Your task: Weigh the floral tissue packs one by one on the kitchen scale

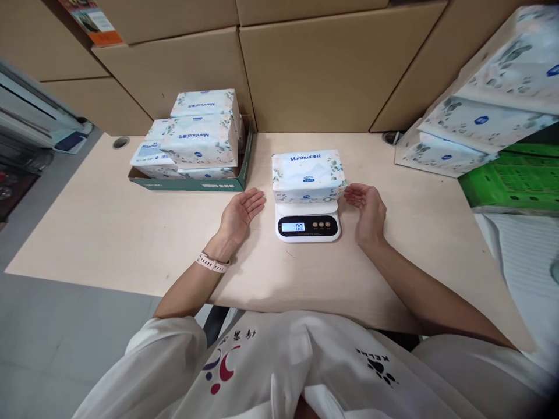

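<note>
A tissue pack (308, 174) with a floral print lies on a white digital scale (283, 234) in the middle of the table. The scale's lit display reads 0.0. On the left, my left hand (241, 214) rests palm up on the tabletop, fingers stretched out, apart from the pack and holding nothing. My right hand (369, 212) is at the right side of the pack, its fingertips close to the pack's lower corner. Those fingers are extended, not wrapped around anything; whether they touch the pack I cannot tell.
A green shallow box (187, 184) holding several tissue packs (201, 139) stands at the back left. More tissue packs (483, 119) are stacked at the right, beside green packages (515, 177). Cardboard boxes (323, 70) line the table's back edge (314, 135).
</note>
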`<state>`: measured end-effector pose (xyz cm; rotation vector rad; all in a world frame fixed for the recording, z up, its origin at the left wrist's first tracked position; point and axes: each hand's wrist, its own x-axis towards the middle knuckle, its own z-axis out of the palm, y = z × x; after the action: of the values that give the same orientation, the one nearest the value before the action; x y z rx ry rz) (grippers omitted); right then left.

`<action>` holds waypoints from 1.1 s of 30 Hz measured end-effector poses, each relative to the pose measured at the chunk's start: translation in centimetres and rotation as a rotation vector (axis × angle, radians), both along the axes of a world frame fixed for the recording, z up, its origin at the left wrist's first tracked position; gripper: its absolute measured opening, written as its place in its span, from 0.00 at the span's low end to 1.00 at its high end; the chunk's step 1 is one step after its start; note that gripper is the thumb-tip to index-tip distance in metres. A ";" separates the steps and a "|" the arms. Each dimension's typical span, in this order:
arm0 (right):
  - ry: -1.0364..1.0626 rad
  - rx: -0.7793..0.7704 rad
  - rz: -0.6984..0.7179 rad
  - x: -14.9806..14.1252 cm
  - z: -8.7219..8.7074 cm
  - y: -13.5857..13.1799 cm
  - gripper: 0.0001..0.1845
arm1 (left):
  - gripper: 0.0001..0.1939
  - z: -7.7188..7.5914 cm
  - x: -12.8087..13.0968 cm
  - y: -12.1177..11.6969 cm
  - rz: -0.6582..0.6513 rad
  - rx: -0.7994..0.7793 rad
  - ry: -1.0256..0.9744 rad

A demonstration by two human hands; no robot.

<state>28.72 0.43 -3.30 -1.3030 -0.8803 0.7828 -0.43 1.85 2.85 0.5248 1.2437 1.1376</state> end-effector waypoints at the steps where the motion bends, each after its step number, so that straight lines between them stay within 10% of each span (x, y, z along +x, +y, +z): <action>1: -0.021 0.001 0.010 0.0 0.1 -0.1 0.27 | 0.14 -0.1 0.0 0.0 -0.001 0.010 0.000; 33: -0.054 -0.038 0.007 -0.1 0.7 -0.4 0.29 | 0.13 -0.3 0.3 -0.2 -0.017 0.040 0.014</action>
<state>28.58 -0.02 -2.64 -1.3602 -0.9177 0.7763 -0.16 1.70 2.54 0.5728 1.2287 1.1484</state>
